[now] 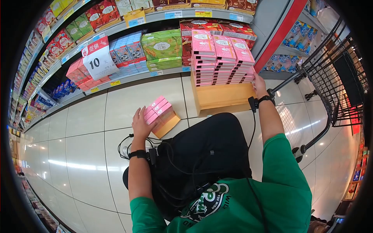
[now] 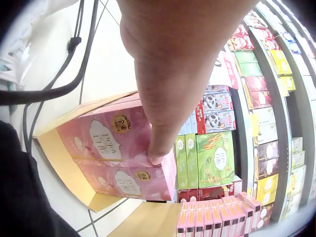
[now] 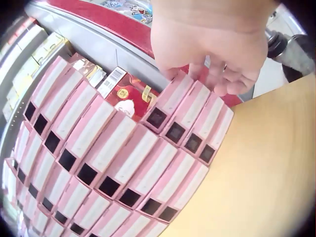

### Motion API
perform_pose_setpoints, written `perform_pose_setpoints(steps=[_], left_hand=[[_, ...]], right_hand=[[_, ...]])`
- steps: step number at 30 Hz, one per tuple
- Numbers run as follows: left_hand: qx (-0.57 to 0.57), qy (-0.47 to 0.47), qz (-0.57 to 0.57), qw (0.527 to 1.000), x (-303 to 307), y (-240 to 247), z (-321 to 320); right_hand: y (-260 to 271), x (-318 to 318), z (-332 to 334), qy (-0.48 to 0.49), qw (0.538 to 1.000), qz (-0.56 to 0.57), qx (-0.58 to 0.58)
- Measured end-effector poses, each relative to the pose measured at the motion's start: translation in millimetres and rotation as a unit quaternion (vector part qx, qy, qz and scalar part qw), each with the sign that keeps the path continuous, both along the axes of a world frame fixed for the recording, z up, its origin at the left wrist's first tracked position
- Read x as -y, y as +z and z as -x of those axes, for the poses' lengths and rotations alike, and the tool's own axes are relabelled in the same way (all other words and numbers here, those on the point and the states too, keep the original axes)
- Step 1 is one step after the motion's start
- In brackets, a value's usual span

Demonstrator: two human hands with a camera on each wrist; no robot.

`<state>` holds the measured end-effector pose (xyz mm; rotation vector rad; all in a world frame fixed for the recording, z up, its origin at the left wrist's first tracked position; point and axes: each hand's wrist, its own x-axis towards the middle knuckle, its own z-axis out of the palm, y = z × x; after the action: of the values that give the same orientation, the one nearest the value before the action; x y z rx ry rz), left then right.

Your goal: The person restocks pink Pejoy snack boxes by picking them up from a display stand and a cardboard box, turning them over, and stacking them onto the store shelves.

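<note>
The big pink stack (image 1: 224,54) sits in its tan carton (image 1: 229,98) on the floor (image 1: 87,128), and the smaller group of pink boxes (image 1: 158,105) is in a yellowish tray (image 1: 169,126), left of that stack and nearer me. My left hand (image 1: 140,125) is open over the smaller group, fingers spread and thumb against a printed face. My right hand (image 1: 260,84) is at the big stack's right side, fingers bent by the end boxes; whether they grip, I can't tell.

I'd do best to press lightly with the left, since thin card would likely dent under a fingertip, and to spread the hold over several boxes. On the right, a flat palm against the column should square the edges without tipping the upper layers. Pushing too hard there could slide boxes toward the green boxes (image 1: 161,46), left of the big stack.
</note>
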<state>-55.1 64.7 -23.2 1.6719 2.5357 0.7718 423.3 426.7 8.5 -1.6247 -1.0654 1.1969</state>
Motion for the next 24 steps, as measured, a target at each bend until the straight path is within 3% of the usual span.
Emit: perform_pose_setpoints(steps=[4,6,10,13,17,20,22,23,24], left_hand=[[0.023,-0.008,-0.022,0.999,0.9,6.5,5.7],[0.044,0.002,-0.033,0.998,-0.4,8.6,6.2],[0.044,-0.016,-0.062,0.997,-3.0,5.4,7.3],[0.015,-0.006,-0.084,0.996,-2.9,9.2,7.5],[-0.005,0.011,-0.152,0.988,-5.0,26.1,5.7],[0.005,-0.001,-0.217,0.976,-6.7,28.0,7.3],[0.013,0.002,-0.231,0.973,-4.8,28.6,11.4],[0.027,0.004,-0.232,0.972,-4.4,30.1,13.3],[0.042,0.005,-0.236,0.971,-3.6,31.8,14.8]], right_hand=[[-5.3,-18.8,11.8,-0.015,0.995,-0.085,-0.049],[-6.6,-27.5,11.1,-0.003,0.995,-0.029,0.091],[-13.6,-20.6,-1.5,-0.005,0.996,-0.035,0.076],[-10.6,-0.3,-16.2,-0.084,0.972,-0.047,-0.217],[-6.9,71.3,-44.4,-0.097,0.901,-0.046,-0.420],[8.1,126.2,-40.6,-0.063,0.878,-0.060,-0.471],[23.6,151.8,-24.5,0.066,0.884,-0.082,-0.455],[37.7,162.6,-6.3,0.073,0.882,-0.066,-0.461],[55.3,174.4,15.7,0.103,0.916,-0.099,-0.374]])
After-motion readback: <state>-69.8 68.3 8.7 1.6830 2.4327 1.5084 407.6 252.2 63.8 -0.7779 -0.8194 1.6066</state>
